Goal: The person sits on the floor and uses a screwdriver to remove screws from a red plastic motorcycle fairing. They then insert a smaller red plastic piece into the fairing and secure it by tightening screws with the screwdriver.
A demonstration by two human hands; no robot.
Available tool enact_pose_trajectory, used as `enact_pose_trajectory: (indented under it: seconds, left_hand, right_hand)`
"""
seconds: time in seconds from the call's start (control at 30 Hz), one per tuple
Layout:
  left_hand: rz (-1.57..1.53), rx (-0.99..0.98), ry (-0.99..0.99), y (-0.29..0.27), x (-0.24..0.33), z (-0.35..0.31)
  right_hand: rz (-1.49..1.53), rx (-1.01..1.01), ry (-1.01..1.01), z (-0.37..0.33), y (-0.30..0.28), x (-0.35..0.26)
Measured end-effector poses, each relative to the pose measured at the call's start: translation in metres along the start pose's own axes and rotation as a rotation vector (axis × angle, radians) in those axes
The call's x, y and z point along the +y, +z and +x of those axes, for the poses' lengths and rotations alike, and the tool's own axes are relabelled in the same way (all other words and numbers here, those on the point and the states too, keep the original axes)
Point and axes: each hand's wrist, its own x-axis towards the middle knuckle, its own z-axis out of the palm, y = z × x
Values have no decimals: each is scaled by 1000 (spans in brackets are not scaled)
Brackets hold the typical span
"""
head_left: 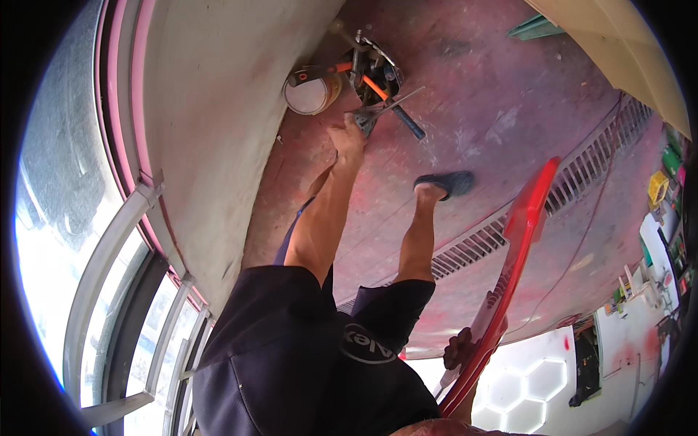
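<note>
My left hand (348, 138) reaches down by a cluster of tools near the wall. It closes around a grey hand tool (366, 120), beside which a long thin rod sticks out; the tool's exact kind is unclear. Next to it lies an orange-handled tool with a dark grip (411, 124). Another orange-and-black handle (316, 73) lies across a white bucket (308, 97). At the right, my right hand (458, 349), in shadow, grips a long curved red car body trim piece (502, 294). Part of that hand's hold is hidden behind the piece.
A metal drain grate (574, 178) crosses the pink-stained floor diagonally. My sandalled foot (445, 184) stands beside it. A pale wall (207, 145) and windows (69, 167) rise at the left. Tan sheeting (618, 43) hangs at the upper right; a cluttered shelf (658, 240) lines the right.
</note>
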Motion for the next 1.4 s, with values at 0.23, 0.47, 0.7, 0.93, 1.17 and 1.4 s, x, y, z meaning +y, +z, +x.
enact_pose_trajectory:
  seconds: [0.23,0.47,0.7,0.93,1.17,1.4]
  left_hand:
    - [-485,-597,-481,64,6,-72]
    - [-585,-547,-342,-2,46,-89]
    - [795,-72,846,-6,11,-64]
    - [1365,-17,1019,12,79,-27]
    - [1331,-296,1443,20,61,41]
    - [1417,-402,906,68,69,41]
  right_hand:
    - [34,28,-13,-1,-11,2]
    - [-34,17,-17,-3,-7,-6]
    - [19,174,-70,-2,-3,4]
    - [-8,-129,35,-4,-37,-14]
    - [0,-121,27,8,-30,0]
    - [6,0,-13,-4,-21,1]
